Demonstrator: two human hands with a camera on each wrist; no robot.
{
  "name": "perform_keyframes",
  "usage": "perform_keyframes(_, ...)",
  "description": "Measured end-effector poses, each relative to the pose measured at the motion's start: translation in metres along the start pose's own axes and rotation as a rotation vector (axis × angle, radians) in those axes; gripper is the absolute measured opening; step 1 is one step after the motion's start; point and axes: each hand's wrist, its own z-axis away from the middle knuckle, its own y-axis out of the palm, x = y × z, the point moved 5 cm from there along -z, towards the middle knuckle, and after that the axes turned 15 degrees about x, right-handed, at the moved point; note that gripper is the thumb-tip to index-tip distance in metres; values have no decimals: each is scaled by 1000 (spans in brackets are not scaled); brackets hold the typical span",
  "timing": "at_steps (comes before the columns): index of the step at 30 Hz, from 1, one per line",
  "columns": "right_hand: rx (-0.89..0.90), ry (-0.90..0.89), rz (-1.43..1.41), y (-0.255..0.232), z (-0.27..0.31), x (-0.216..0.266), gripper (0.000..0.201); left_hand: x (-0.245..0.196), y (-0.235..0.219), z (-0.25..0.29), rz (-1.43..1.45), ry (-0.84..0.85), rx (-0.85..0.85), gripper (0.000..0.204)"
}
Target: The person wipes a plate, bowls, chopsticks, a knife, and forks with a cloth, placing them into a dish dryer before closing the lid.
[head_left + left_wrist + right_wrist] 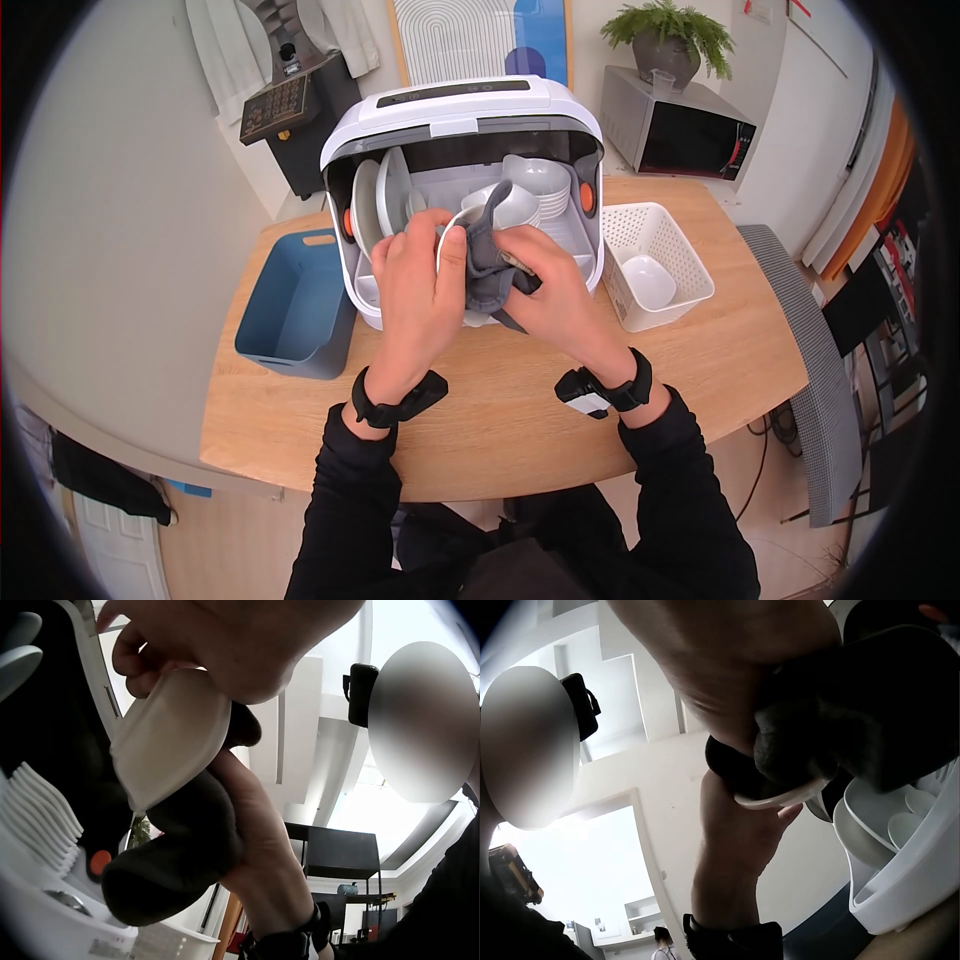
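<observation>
In front of the open white dish cabinet (455, 128), my left hand (412, 285) grips a white bowl (176, 742) by its rim, thumb on the near side. A dark grey cloth (485, 255) is bunched in my right hand (558, 295), which presses it into the bowl. Part of the cloth hangs below the bowl in the left wrist view. The cloth and both hands cover most of the bowl in the head view. Behind them, inside the cabinet, white plates (395, 185) stand on edge at left and stacked white bowls (540, 180) sit at right.
A blue bin (285, 355) stands on the wooden table (480, 420) left of the cabinet. To the right is a white perforated basket (690, 275) with a white bowl (650, 283) inside. A microwave (690, 135) bearing a potted plant (668, 45) stands at the back right.
</observation>
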Motion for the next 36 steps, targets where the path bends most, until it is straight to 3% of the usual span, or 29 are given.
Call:
perform_keyframes(3,223,17,79,-2,-1,3,39,3,-1,-1,82,-40,69,27)
perform_keyframes(6,364,176,185,-5,2,12,42,7,1,-3,30,-52,106,27)
perform_keyframes(9,382,250,241,-8,4,5,41,12,2,-7,-38,-57,139,26)
perform_keyframes(12,244,379,348,-17,4,-2,42,21,-3,-8,-94,-121,185,26)
perform_keyframes(14,163,370,396,-30,4,-11,42,32,-6,-9,-91,-194,170,27)
perform_keyframes(18,36,419,491,-62,4,-16,41,42,-12,-11,-166,-280,33,28)
perform_keyframes(23,45,481,506,-79,8,-22,41,60,5,-41,-263,-335,87,34)
perform_keyframes(29,66,494,478,-84,11,-24,41,106,40,-100,-50,-324,205,39)
perform_keyframes(32,52,490,461,-87,12,-24,40,117,58,-112,-51,-404,276,39)
perform_keyframes(36,62,481,459,-90,14,-25,40,122,75,-115,-120,-369,312,38)
